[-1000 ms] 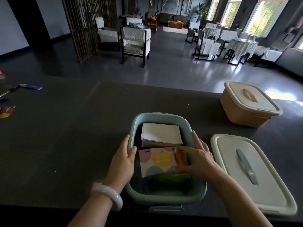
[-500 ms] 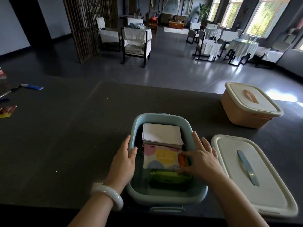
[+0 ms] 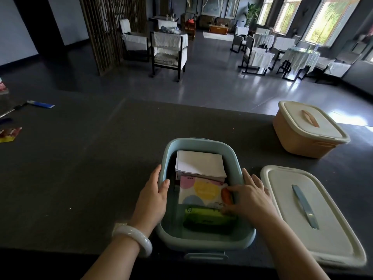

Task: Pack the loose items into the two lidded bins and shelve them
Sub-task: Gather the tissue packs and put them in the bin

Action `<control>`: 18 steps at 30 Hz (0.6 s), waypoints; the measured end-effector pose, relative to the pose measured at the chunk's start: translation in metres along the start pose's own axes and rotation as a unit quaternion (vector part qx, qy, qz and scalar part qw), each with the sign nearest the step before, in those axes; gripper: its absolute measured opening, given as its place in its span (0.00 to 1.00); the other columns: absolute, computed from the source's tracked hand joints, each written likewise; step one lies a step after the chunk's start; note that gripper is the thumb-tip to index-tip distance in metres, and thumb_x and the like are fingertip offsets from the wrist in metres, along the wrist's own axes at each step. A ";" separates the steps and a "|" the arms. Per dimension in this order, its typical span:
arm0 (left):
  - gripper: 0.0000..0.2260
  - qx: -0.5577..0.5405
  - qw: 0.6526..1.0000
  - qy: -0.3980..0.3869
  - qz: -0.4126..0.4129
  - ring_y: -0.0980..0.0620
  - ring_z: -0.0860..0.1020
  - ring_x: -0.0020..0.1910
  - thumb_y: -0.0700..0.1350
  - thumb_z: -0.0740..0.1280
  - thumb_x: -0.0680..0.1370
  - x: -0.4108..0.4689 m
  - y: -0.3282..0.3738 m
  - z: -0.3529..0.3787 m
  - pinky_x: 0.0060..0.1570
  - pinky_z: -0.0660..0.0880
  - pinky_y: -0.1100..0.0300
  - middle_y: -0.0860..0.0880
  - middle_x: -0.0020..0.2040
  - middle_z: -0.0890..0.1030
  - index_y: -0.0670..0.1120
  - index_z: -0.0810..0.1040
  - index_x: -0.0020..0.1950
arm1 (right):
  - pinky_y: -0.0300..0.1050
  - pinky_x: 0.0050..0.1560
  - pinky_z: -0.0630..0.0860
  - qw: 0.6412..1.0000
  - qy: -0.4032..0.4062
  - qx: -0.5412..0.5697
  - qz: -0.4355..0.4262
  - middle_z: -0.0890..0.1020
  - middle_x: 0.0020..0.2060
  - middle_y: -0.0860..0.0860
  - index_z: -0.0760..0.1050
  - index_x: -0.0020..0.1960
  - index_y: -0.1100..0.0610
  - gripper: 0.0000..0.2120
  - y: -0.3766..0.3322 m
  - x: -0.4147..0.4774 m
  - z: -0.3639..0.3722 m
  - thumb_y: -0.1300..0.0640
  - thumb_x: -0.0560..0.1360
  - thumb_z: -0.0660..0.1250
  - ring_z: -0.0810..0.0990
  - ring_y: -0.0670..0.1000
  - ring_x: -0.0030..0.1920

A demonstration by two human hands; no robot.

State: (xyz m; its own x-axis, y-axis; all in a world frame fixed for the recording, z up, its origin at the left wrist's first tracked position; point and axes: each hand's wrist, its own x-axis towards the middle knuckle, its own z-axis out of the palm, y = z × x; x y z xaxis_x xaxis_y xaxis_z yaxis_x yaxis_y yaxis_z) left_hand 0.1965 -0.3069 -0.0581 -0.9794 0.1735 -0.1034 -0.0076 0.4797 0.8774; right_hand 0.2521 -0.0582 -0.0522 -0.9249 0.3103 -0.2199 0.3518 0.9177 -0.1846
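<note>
The open pale-blue bin point(image 3: 193, 141) stands on the dark counter in front of me. My left hand point(image 3: 153, 197) grips its left rim, thumb inside the wall. In the bin lie a white paper pad point(image 3: 199, 163) at the far end, a green case point(image 3: 205, 218) at the near end, and a colourful dotted packet point(image 3: 198, 191) across the middle. My right hand point(image 3: 249, 199) pinches the packet's right end, together with a small orange thing point(image 3: 226, 197). The bin's white lid point(image 3: 282, 199) with a blue handle lies flat to the right. An orange bin point(image 3: 292, 138) sits lidded at the far right.
At the counter's far left lie a blue tube point(image 3: 41, 104), a dark pen point(image 3: 12, 111) and a red and yellow packet point(image 3: 9, 134). Beyond the counter's far edge is an open floor with chairs and covered tables.
My right hand has lowered the dotted packet deeper into the bin and slid it toward the white pad. My left hand stays on the rim.
</note>
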 end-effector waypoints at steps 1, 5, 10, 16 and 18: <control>0.24 0.000 1.000 0.002 0.003 0.49 0.69 0.70 0.51 0.56 0.83 0.000 0.000 0.000 0.68 0.68 0.51 0.48 0.74 0.68 0.53 0.56 0.79 | 0.60 0.74 0.47 1.000 0.001 -0.006 0.001 0.43 0.78 0.47 0.69 0.67 0.33 0.35 0.000 0.000 0.000 0.31 0.62 0.73 0.42 0.57 0.77; 0.23 0.007 1.000 0.001 -0.001 0.48 0.71 0.69 0.51 0.56 0.83 0.000 -0.001 0.001 0.67 0.69 0.48 0.47 0.73 0.70 0.53 0.56 0.78 | 0.57 0.73 0.56 1.000 -0.007 -0.005 -0.002 0.56 0.76 0.49 0.68 0.68 0.35 0.37 0.002 0.001 0.002 0.31 0.61 0.73 0.53 0.57 0.75; 0.23 0.012 1.000 0.000 -0.004 0.46 0.73 0.66 0.51 0.55 0.83 0.000 0.000 0.001 0.65 0.71 0.46 0.46 0.72 0.71 0.54 0.56 0.78 | 0.47 0.64 0.69 0.999 -0.018 0.041 -0.016 0.67 0.62 0.48 0.72 0.66 0.42 0.36 0.005 0.007 0.006 0.36 0.60 0.76 0.69 0.53 0.62; 0.24 0.014 1.000 -0.002 -0.003 0.47 0.72 0.68 0.51 0.55 0.83 0.000 0.001 0.001 0.65 0.71 0.48 0.47 0.73 0.69 0.53 0.55 0.79 | 0.33 0.40 0.66 0.996 -0.015 0.087 -0.024 0.63 0.43 0.40 0.73 0.66 0.46 0.37 0.005 0.015 0.009 0.42 0.60 0.79 0.68 0.42 0.40; 0.24 0.012 1.000 -0.003 -0.001 0.48 0.72 0.67 0.51 0.55 0.83 -0.001 0.001 0.000 0.65 0.71 0.48 0.47 0.73 0.69 0.53 0.55 0.79 | 0.32 0.37 0.64 0.995 -0.020 0.091 -0.022 0.63 0.43 0.39 0.73 0.66 0.46 0.37 0.005 0.016 0.008 0.42 0.60 0.80 0.67 0.41 0.40</control>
State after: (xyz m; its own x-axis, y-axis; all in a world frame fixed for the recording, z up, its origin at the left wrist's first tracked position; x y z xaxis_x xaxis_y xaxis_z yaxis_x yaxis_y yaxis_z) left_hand 0.1973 -0.3066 -0.0573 -0.9782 0.1774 -0.1082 -0.0052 0.4998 0.8661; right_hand 0.2404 -0.0507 -0.0646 -0.9349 0.2571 -0.2445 0.3344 0.8690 -0.3648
